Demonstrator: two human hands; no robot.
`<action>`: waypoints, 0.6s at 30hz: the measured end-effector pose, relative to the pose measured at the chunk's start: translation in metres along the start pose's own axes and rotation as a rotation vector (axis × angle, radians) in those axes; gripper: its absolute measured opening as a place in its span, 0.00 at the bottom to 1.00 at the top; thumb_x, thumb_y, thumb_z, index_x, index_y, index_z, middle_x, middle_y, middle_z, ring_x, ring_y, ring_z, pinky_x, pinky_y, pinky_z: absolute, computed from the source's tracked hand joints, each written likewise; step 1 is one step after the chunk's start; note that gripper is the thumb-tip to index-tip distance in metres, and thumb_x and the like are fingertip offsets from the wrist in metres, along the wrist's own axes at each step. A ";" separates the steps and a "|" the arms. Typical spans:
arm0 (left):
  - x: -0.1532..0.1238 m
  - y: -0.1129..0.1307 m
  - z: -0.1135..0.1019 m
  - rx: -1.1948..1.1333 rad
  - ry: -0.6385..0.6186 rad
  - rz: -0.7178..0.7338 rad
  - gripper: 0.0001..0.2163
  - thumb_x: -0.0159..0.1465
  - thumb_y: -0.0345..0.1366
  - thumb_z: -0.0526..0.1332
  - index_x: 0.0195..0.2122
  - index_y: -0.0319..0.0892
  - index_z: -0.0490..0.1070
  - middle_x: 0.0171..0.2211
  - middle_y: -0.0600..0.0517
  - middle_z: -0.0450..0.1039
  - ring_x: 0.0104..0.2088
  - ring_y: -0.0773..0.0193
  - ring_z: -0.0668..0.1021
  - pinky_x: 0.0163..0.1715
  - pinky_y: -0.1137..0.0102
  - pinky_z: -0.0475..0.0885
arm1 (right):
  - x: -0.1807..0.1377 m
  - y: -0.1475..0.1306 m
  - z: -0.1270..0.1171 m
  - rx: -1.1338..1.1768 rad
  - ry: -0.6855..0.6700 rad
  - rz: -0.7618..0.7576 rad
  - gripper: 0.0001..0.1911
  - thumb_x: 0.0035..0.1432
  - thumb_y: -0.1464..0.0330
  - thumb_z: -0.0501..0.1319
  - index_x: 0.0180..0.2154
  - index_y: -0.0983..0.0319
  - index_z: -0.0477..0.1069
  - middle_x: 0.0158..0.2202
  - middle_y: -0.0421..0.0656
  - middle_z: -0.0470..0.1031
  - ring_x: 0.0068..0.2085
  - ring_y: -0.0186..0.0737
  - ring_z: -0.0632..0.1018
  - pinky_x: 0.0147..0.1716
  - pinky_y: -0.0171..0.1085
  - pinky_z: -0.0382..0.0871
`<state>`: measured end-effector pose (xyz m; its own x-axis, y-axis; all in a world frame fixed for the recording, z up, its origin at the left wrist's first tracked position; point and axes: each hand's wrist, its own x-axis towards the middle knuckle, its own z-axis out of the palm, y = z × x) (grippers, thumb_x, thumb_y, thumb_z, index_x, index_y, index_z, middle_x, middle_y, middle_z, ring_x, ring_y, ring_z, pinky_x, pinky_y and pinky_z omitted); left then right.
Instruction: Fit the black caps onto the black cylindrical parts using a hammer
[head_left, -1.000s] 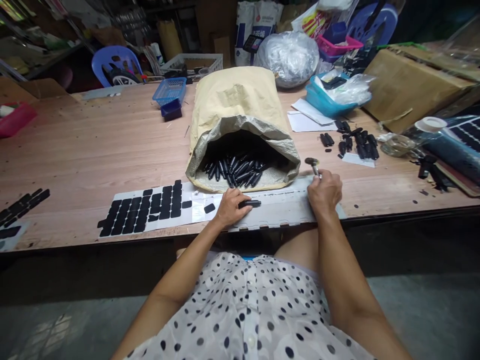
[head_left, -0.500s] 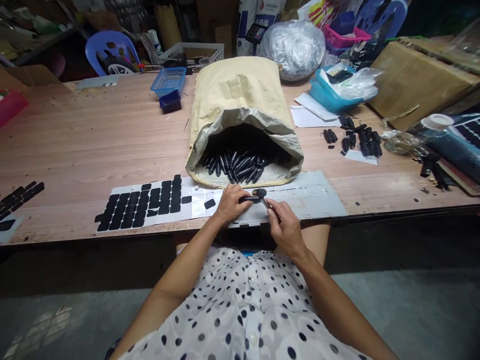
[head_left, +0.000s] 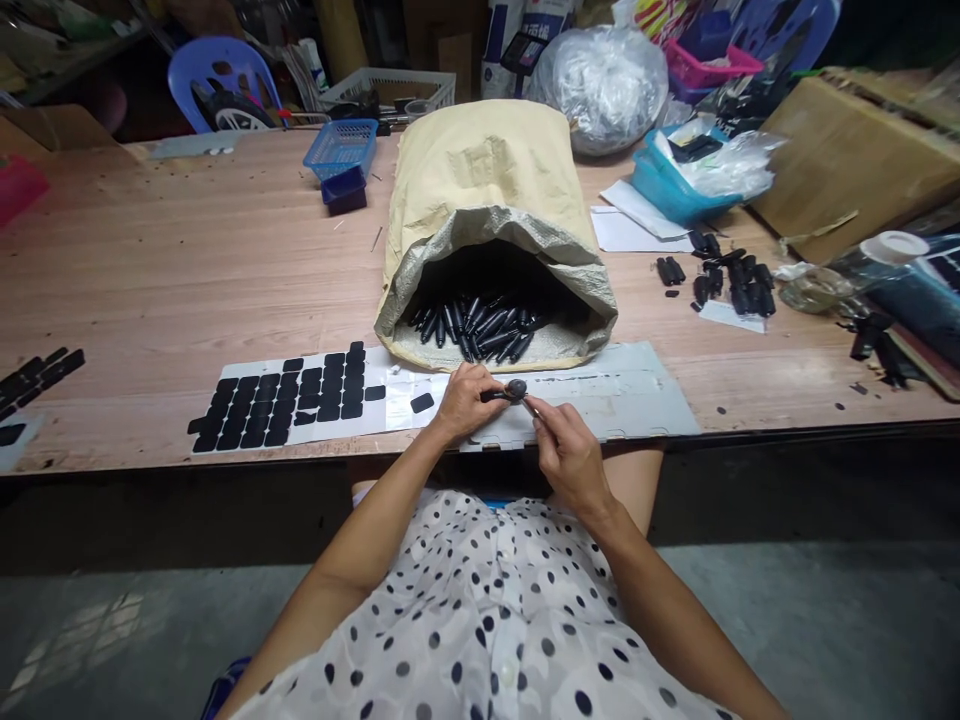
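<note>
My left hand (head_left: 466,405) is closed on a small black part with a rounded end (head_left: 516,390), held over the grey board (head_left: 630,390) at the table's front edge. Pinched in my right hand (head_left: 566,445) is a thin tool (head_left: 531,405), its tip against or close beside that part; its kind is too small to tell. Just beyond my hands lies a cream woven sack (head_left: 487,150), its mouth facing me. Glossy black elongated pieces (head_left: 480,325) fill the front of it. Left of my left hand, rows of black rounded patches (head_left: 259,410) lie on a white sheet, with a loose patch (head_left: 422,402) nearer.
Blue baskets (head_left: 341,150) stand behind the sack's left side. To the right are a heap of black parts (head_left: 739,280), a turquoise basin (head_left: 675,190) with plastic bags and a cardboard box (head_left: 840,165). More black strips (head_left: 41,380) lie at the far left.
The tool in my right hand has shifted slightly at the black part, whose rounded end now shows more plainly. My left hand keeps its hold. The whole view has shifted a little.
</note>
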<state>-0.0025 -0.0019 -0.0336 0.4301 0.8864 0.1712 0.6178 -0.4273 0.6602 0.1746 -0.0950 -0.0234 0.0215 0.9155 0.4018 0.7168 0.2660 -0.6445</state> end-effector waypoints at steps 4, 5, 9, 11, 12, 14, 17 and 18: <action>0.000 0.000 -0.001 -0.006 -0.005 0.009 0.07 0.62 0.37 0.69 0.41 0.48 0.83 0.34 0.51 0.76 0.43 0.55 0.74 0.49 0.58 0.71 | -0.001 0.000 -0.005 -0.027 0.053 0.010 0.19 0.70 0.66 0.52 0.55 0.56 0.76 0.38 0.46 0.76 0.40 0.43 0.78 0.43 0.41 0.75; 0.000 -0.001 -0.001 -0.002 -0.008 0.010 0.07 0.62 0.37 0.69 0.41 0.48 0.83 0.34 0.51 0.76 0.43 0.55 0.74 0.49 0.58 0.71 | -0.001 0.000 -0.005 -0.029 0.052 0.012 0.19 0.69 0.67 0.52 0.55 0.56 0.76 0.38 0.46 0.76 0.40 0.43 0.78 0.42 0.41 0.75; 0.001 -0.002 -0.002 0.009 -0.019 0.020 0.06 0.61 0.37 0.69 0.40 0.48 0.83 0.35 0.51 0.76 0.43 0.55 0.74 0.49 0.57 0.71 | -0.002 0.001 -0.005 -0.027 0.040 0.038 0.19 0.69 0.66 0.51 0.53 0.56 0.77 0.37 0.45 0.76 0.39 0.43 0.78 0.42 0.41 0.75; 0.000 -0.001 -0.002 0.017 -0.013 0.019 0.05 0.62 0.37 0.69 0.39 0.48 0.82 0.35 0.51 0.76 0.43 0.54 0.74 0.49 0.57 0.71 | 0.002 0.002 -0.010 -0.048 0.092 0.056 0.19 0.69 0.65 0.51 0.53 0.56 0.76 0.37 0.46 0.76 0.39 0.44 0.77 0.43 0.43 0.74; -0.001 0.000 -0.002 0.025 -0.010 0.018 0.05 0.62 0.37 0.69 0.38 0.47 0.82 0.35 0.51 0.76 0.43 0.54 0.74 0.49 0.57 0.71 | 0.006 0.004 -0.015 -0.072 0.139 0.070 0.18 0.69 0.64 0.51 0.53 0.56 0.76 0.37 0.46 0.76 0.39 0.44 0.76 0.44 0.44 0.74; -0.001 0.002 -0.002 0.049 -0.008 0.017 0.05 0.61 0.37 0.69 0.38 0.46 0.81 0.35 0.50 0.75 0.43 0.54 0.73 0.48 0.58 0.71 | 0.016 0.012 -0.028 -0.147 0.258 0.131 0.19 0.68 0.63 0.52 0.53 0.58 0.75 0.38 0.47 0.75 0.40 0.45 0.75 0.46 0.45 0.72; -0.002 0.003 0.000 0.088 -0.014 0.028 0.07 0.60 0.38 0.71 0.38 0.45 0.79 0.36 0.50 0.75 0.43 0.54 0.73 0.48 0.58 0.70 | 0.040 0.037 -0.051 -0.291 0.402 0.317 0.22 0.66 0.65 0.52 0.57 0.62 0.73 0.40 0.51 0.73 0.42 0.48 0.74 0.48 0.47 0.70; -0.002 0.004 0.000 0.096 -0.017 0.035 0.08 0.60 0.39 0.71 0.39 0.45 0.79 0.36 0.50 0.75 0.43 0.54 0.73 0.48 0.58 0.70 | 0.049 0.048 -0.057 -0.339 0.418 0.391 0.22 0.65 0.67 0.52 0.57 0.63 0.72 0.40 0.51 0.72 0.43 0.49 0.74 0.48 0.47 0.70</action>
<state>-0.0010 -0.0047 -0.0314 0.4631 0.8679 0.1796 0.6624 -0.4735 0.5805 0.2499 -0.0545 0.0030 0.5443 0.7128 0.4423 0.7791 -0.2341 -0.5815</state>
